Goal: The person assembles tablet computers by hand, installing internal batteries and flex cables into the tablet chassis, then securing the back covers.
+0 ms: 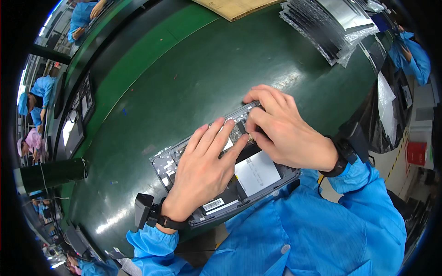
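Observation:
An opened laptop base (164, 166) lies tilted across the near part of the table, its inside facing up. Fitted in it are a battery with a white label (258, 173) and a circuit board (236, 133), partly covered by my fingers. My left hand (205, 161) rests over the left and middle of the base, fingers stretched out, thumb reaching toward the board. Over the board's right side, my right hand (281, 131) has its thumb and index finger pinched together near a small yellowish spot. What the pinch holds is too small to make out.
On the green table (221, 69), a stack of dark panels in bubble wrap (322, 32) sits at the far right. A brown board (232, 7) lies at the far edge. Another laptop part (78, 119) is on the line at left, where people in blue work.

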A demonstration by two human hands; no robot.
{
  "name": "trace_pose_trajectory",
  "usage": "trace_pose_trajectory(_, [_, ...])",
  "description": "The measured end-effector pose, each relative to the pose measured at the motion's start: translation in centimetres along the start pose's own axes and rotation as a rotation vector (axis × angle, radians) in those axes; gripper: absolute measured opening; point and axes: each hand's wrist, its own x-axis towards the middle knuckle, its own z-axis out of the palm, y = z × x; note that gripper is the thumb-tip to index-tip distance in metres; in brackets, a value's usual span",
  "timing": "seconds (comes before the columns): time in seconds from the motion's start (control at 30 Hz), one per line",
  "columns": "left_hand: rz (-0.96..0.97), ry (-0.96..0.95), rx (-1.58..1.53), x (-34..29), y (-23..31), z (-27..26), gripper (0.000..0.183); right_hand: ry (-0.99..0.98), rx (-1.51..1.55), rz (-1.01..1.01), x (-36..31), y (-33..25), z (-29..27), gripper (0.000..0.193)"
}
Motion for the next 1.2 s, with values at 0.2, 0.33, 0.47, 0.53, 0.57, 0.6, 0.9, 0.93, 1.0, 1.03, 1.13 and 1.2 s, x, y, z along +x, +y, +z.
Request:
trace_pose_trajectory(0.2, [0.043, -0.030, -0.031, 0.8, -0.6, -0.4, 0.055, -0.072, 0.286, 0.127, 0.4, 2.0, 0.3, 0.057])
trace_pose_trajectory(0.33, [0.014, -0.008, -0.095, 1.3, -0.5, 0.0, 0.055, -0.137, 0.330, 0.092, 0.7, 3.2, 0.2, 0.059])
trace_pose_trajectory(0.47, [0.022, -0.026, -0.086, 1.6, -0.4, -0.4, 0.051, -0.215, 0.306, 0.089, 1.3, 3.2, 0.0, 0.054])
trace_pose_trajectory(0.53, [0.027, -0.025, -0.104, 2.4, -0.5, -0.8, 0.042, -0.076, 0.239, 0.090, 0.8, 3.0, 0.0, 0.053])
trace_pose_trajectory(0.57, [0.029, -0.021, -0.061, 2.3, -0.4, -1.7, 0.040, -0.039, 0.315, 0.111, 0.1, 2.2, -0.9, 0.052])
trace_pose_trajectory(0.6, [0.032, -0.013, -0.030, 2.7, -0.4, -2.2, 0.038, -0.008, 0.387, 0.136, -0.4, 1.9, -2.3, 0.052])
trace_pose_trajectory(0.9, [0.130, 0.306, -0.413, 15.4, 0.1, -3.0, 0.026, 0.905, -0.347, 0.478, -6.3, 27.8, -28.9, 0.057])
trace_pose_trajectory(0.93, [-0.066, 0.248, -0.716, 18.0, 0.3, -2.3, 0.029, 0.885, -0.318, 0.515, -6.0, 32.1, -28.8, 0.059])
trace_pose_trajectory(1.0, [-0.168, 0.131, -1.108, 22.9, -0.7, -0.7, 0.045, 0.598, -0.260, 0.569, -5.5, 34.8, -28.7, 0.054])
trace_pose_trajectory(1.03, [-0.210, 0.103, -1.232, 24.7, -1.1, 0.2, 0.053, 0.618, -0.271, 0.526, -3.9, 34.0, -27.5, 0.051])
trace_pose_trajectory(1.13, [-0.226, 0.080, -1.605, 29.3, -1.0, 2.7, 0.039, 0.669, -0.111, 0.441, -2.9, 31.2, -25.2, 0.043])
trace_pose_trajectory(1.2, [-0.383, 0.265, -1.660, 30.9, -0.3, 3.6, 0.033, 0.660, -0.060, 0.421, -2.5, 29.5, -24.2, 0.040])
